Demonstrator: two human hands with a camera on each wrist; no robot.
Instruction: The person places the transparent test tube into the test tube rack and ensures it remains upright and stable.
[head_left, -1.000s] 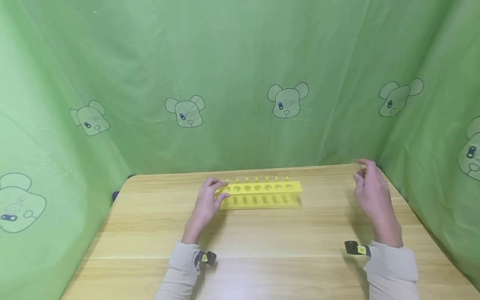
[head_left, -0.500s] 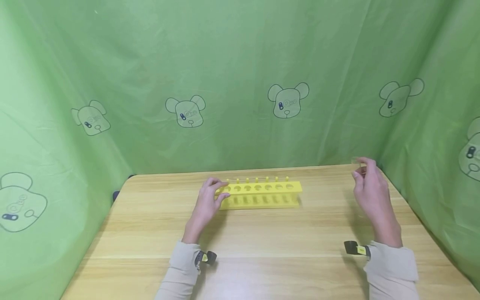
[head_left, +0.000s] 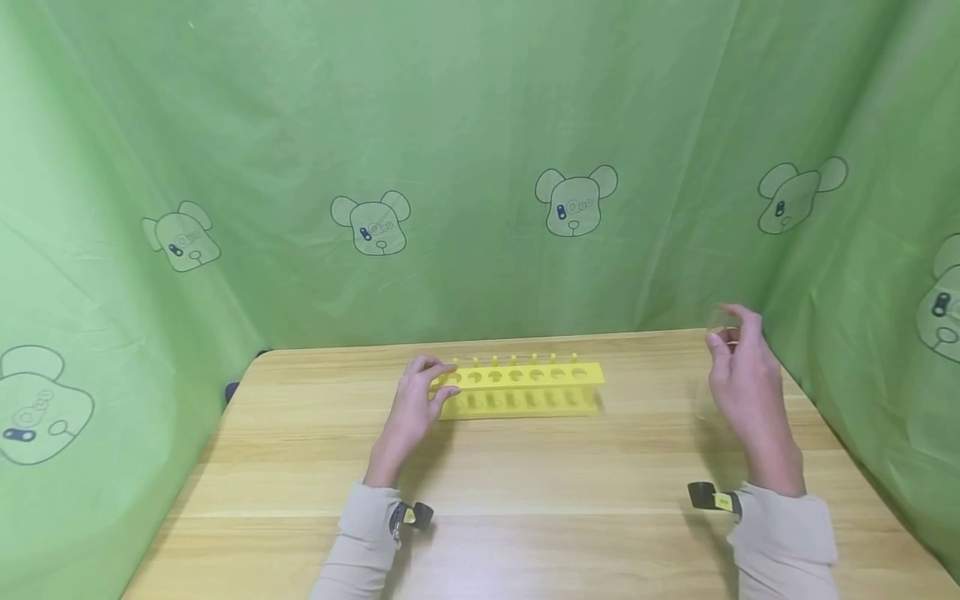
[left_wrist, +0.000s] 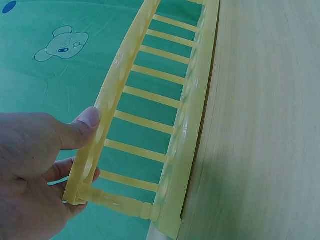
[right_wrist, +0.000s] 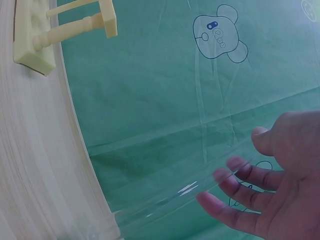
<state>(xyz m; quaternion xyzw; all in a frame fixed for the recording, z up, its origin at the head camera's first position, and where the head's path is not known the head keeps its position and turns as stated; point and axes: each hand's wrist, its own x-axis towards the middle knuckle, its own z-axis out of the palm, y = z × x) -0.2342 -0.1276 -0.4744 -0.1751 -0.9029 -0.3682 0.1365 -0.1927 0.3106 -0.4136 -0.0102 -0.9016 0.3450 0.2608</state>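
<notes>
1. The left hand [head_left: 415, 400] grips the near-left end of the yellow rack [head_left: 525, 387]: thumb [left_wrist: 84, 121] on the top plate, the other fingers curled behind it.
2. The right hand [head_left: 742, 379] pinches a clear glass tube [right_wrist: 197, 192] near its top, off to the rack's right; the tube hangs down from the fingers toward the table [head_left: 525, 492].
3. The step in hand looks like steadying the rack while the tube is carried over.
4. A next move would call for lining the tube's lower end over a hole, upright.
5. The rack's holes all appear empty; the tube's contents cannot be made out.
</notes>
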